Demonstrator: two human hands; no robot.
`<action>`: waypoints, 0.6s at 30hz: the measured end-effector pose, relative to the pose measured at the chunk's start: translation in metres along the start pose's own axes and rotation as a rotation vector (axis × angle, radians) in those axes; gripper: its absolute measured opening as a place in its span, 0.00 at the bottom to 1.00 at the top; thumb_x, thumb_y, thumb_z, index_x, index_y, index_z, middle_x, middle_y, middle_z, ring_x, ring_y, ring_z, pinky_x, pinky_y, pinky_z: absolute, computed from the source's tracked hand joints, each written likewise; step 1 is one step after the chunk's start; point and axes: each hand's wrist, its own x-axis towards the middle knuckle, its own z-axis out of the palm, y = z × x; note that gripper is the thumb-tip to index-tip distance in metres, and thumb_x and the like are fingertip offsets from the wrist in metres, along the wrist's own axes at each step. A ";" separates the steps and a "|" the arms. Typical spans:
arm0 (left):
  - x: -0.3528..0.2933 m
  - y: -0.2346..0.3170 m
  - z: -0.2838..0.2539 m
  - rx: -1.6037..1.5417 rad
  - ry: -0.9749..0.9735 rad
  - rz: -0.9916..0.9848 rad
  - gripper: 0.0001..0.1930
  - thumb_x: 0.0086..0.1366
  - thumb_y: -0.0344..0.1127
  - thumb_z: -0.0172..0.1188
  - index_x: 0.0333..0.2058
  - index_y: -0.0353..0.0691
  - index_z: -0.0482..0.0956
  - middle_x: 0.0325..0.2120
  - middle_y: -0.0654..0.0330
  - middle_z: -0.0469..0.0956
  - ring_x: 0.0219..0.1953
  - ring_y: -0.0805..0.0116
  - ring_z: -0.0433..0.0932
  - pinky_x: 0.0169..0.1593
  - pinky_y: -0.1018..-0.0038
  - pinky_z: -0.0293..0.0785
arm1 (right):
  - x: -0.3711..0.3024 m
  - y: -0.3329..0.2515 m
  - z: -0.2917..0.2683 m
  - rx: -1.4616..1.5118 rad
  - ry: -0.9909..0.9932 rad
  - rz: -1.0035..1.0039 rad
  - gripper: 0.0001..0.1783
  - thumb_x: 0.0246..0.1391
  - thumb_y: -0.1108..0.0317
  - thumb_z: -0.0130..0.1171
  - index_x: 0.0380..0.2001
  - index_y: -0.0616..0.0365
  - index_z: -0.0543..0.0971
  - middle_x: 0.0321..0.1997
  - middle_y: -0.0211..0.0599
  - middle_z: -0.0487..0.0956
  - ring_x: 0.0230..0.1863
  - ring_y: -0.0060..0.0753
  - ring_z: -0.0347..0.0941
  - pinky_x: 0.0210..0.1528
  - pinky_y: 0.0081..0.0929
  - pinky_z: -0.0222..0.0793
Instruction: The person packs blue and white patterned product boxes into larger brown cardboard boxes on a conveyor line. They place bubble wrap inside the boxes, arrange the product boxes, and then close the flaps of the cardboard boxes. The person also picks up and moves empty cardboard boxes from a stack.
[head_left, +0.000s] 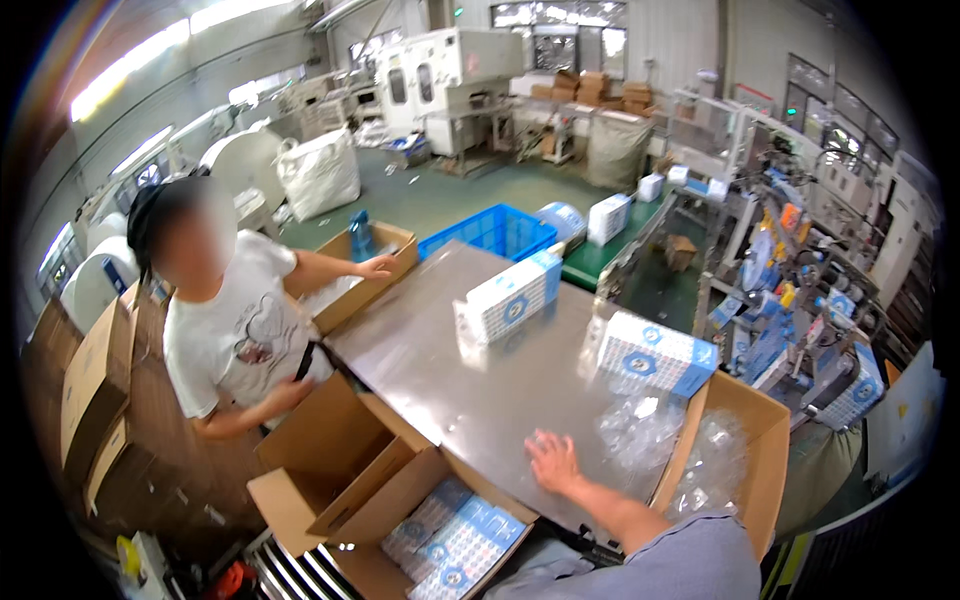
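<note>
My right hand [553, 462] rests over the near edge of the steel table [430, 350], its fingers spread and nothing in them. To its left, below the table edge, an open cardboard carton [375, 560] holds several blue-and-white patterned packs [470, 545]. A long pack [655, 355] of the same pattern lies on the table's right side. Another pack [515, 297] stands farther back in the middle. Crumpled clear plastic bags [638, 432] lie to the right of my hand. My left hand is out of view.
A co-worker [245, 335] stands at the left, one hand over a carton [375, 285] holding a blue bottle [361, 236]. Another carton [765, 440] with clear bags borders the right side. A blue crate [490, 232], green conveyor [625, 235] and machinery [800, 270] lie beyond.
</note>
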 end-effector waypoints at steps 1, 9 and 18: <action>0.012 -0.014 0.039 -0.070 -0.009 -0.008 0.09 0.63 0.32 0.61 0.37 0.33 0.83 0.38 0.50 0.82 0.44 0.58 0.80 0.49 0.67 0.75 | 0.008 0.009 -0.006 -0.088 0.081 -0.074 0.31 0.61 0.52 0.48 0.66 0.46 0.64 0.73 0.42 0.56 0.74 0.45 0.49 0.71 0.57 0.42; 0.083 0.052 0.203 -0.447 -0.251 -0.026 0.06 0.64 0.26 0.62 0.39 0.33 0.83 0.40 0.55 0.84 0.42 0.64 0.80 0.47 0.70 0.74 | -0.012 0.077 -0.020 -0.104 -0.154 0.155 0.32 0.60 0.51 0.51 0.62 0.59 0.65 0.70 0.47 0.58 0.73 0.50 0.47 0.73 0.53 0.38; 0.075 0.080 0.323 -0.771 -0.451 -0.440 0.07 0.65 0.28 0.62 0.40 0.33 0.83 0.39 0.57 0.83 0.40 0.70 0.80 0.44 0.76 0.74 | 0.172 0.115 -0.082 0.196 0.349 -0.037 0.17 0.43 0.70 0.65 0.40 0.54 0.76 0.54 0.46 0.68 0.61 0.53 0.59 0.59 0.50 0.57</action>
